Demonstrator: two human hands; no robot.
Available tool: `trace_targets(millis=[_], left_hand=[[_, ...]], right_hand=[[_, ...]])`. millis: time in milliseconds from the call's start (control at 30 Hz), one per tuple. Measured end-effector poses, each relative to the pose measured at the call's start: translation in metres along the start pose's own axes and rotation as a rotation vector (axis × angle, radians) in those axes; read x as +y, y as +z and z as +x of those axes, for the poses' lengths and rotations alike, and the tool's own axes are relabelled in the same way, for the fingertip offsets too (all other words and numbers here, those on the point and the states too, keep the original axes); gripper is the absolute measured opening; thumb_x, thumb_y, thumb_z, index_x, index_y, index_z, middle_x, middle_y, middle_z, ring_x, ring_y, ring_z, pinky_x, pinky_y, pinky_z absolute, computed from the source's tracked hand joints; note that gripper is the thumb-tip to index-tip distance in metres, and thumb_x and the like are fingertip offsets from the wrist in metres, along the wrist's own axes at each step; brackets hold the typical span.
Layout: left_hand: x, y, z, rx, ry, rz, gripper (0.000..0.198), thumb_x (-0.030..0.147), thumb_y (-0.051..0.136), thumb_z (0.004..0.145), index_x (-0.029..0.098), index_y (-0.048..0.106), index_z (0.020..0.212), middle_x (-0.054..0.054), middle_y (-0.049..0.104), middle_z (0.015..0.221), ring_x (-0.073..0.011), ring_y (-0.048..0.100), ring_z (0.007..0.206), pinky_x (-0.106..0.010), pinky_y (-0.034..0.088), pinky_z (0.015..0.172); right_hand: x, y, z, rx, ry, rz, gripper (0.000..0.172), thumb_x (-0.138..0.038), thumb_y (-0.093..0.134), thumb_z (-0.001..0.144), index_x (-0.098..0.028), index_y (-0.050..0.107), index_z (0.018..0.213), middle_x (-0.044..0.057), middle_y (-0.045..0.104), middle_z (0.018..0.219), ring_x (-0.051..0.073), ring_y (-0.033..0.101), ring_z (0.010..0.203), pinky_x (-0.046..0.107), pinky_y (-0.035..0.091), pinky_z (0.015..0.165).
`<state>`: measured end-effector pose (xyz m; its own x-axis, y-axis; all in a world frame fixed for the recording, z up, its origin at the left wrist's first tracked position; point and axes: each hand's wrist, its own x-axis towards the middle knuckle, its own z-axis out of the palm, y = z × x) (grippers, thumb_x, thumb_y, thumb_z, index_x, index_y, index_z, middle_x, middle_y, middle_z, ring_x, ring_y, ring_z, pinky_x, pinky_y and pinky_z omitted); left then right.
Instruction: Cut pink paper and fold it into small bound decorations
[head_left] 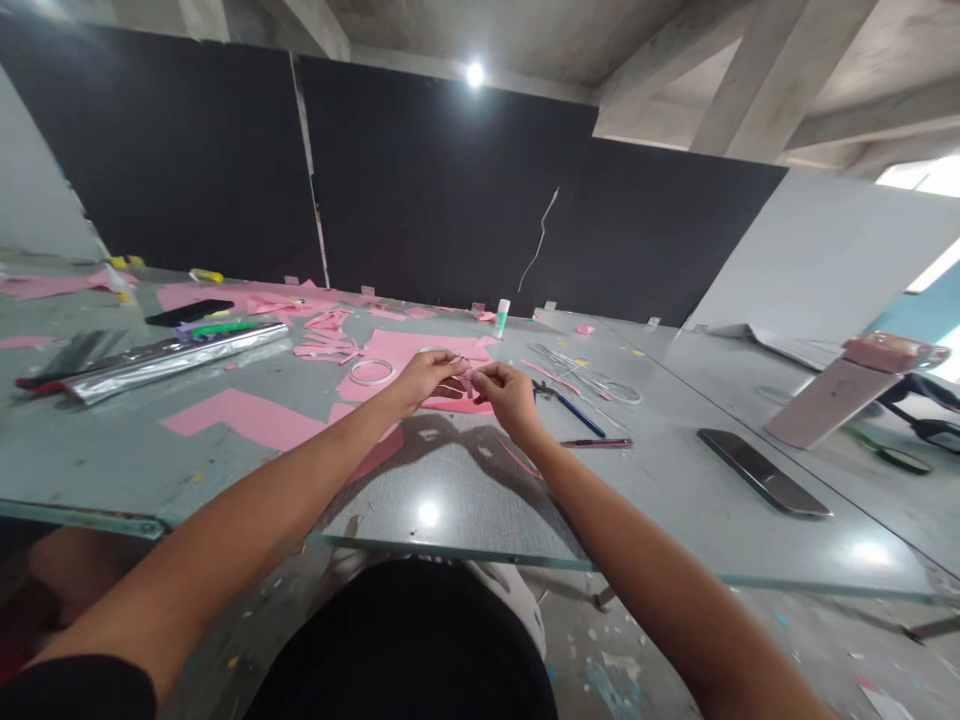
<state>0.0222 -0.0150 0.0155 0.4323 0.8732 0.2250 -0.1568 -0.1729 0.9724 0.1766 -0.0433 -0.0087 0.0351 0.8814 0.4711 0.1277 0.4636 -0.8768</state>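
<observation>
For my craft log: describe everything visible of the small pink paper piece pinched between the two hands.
The small pink paper piece looks thin and matte. The left hand pinches one end, the right hand the other, fingertips nearly meeting. It is held over a larger pink paper sheet on the glass table. Its exact shape is too small to tell.

Your glass table [675, 500] carries pink paper sheets [397, 350]; a silver foil roll [180, 360] lies left; a dark phone [761, 470] right; a glue stick [502, 317] stands far back.
</observation>
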Motion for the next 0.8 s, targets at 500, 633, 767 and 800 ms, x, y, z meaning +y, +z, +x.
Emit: trace_targets(millis=[500, 633, 767, 800], left_hand=[[0.005, 0.0, 0.0, 0.026, -0.063, -0.007, 0.02, 0.028, 0.07, 0.071, 0.011, 0.059, 0.074, -0.005, 0.064, 0.061, -0.0141, 0.064, 0.056, -0.03, 0.052, 0.065], [0.005, -0.002, -0.001, -0.018, -0.095, 0.024, 0.022, 0.03, 0.07, 0.071, 0.012, 0.058, 0.074, -0.006, 0.065, 0.062, -0.0149, 0.064, 0.057, -0.03, 0.052, 0.065], [0.007, -0.001, -0.003, -0.019, -0.105, 0.073, 0.021, 0.03, 0.068, 0.073, 0.013, 0.056, 0.072, -0.005, 0.064, 0.058, -0.0146, 0.063, 0.055, -0.03, 0.051, 0.064], [0.007, 0.0, -0.004, -0.024, -0.095, 0.085, 0.021, 0.03, 0.067, 0.074, 0.013, 0.056, 0.072, -0.005, 0.063, 0.057, -0.0144, 0.063, 0.055, -0.03, 0.051, 0.064]], right_hand=[[-0.005, -0.006, 0.0, -0.067, -0.312, -0.392, 0.01, -0.024, 0.056, 0.076, -0.021, 0.065, 0.08, 0.002, 0.067, 0.084, 0.013, 0.059, 0.069, 0.027, 0.048, 0.065], [-0.007, -0.011, -0.001, -0.083, -0.308, -0.535, 0.009, -0.023, 0.056, 0.079, -0.022, 0.065, 0.082, 0.001, 0.068, 0.079, 0.014, 0.06, 0.067, 0.026, 0.045, 0.064], [-0.01, -0.014, -0.003, -0.143, -0.359, -0.641, 0.008, -0.023, 0.057, 0.079, -0.022, 0.064, 0.082, 0.001, 0.068, 0.075, 0.014, 0.06, 0.064, 0.026, 0.043, 0.065], [-0.01, -0.014, -0.003, -0.144, -0.353, -0.622, 0.007, -0.023, 0.057, 0.079, -0.022, 0.064, 0.081, 0.001, 0.068, 0.073, 0.014, 0.059, 0.063, 0.026, 0.043, 0.064]])
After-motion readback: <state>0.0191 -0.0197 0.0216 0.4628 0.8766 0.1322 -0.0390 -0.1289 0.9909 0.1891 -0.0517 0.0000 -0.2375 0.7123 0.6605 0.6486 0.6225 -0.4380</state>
